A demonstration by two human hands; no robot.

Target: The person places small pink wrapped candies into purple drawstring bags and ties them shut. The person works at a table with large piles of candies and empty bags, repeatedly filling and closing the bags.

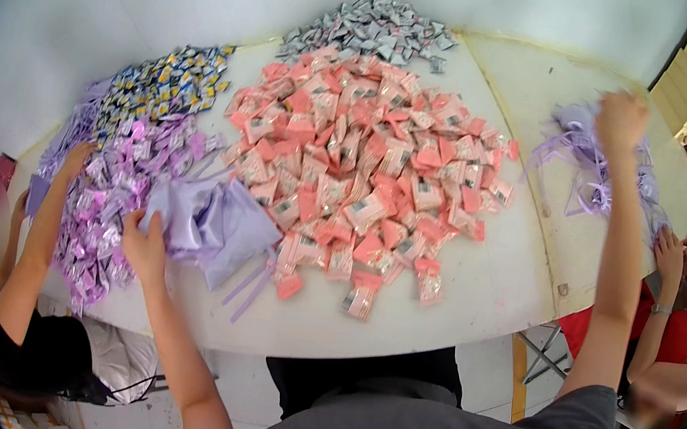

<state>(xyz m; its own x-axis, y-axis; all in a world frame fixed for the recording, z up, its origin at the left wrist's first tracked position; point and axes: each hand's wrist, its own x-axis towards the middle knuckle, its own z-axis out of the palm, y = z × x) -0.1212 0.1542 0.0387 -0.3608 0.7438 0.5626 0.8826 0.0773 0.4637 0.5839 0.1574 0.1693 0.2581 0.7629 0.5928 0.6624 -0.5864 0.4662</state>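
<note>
My left hand (145,249) is closed on the edge of a lavender satin pouch (213,226), its thumb pressed against the cloth. The pouch lies slack at the left of the table, with ribbon ties trailing toward the near edge. Far to the right, my right hand (622,121) is held over a heap of lavender pouches and ribbons (579,152). Its fingers look curled in, but they are blurred, and I cannot make out what they hold. A big pile of pink-wrapped packets (369,165) spreads between my two hands.
Purple-wrapped sweets (99,214), blue-and-yellow packets (172,82) and more lavender cloth (79,126) lie at left. Small silver-grey packets (376,28) sit against the back wall. A co-worker's arm (39,258) reaches in from the left; another person's hands (670,259) are at the right edge.
</note>
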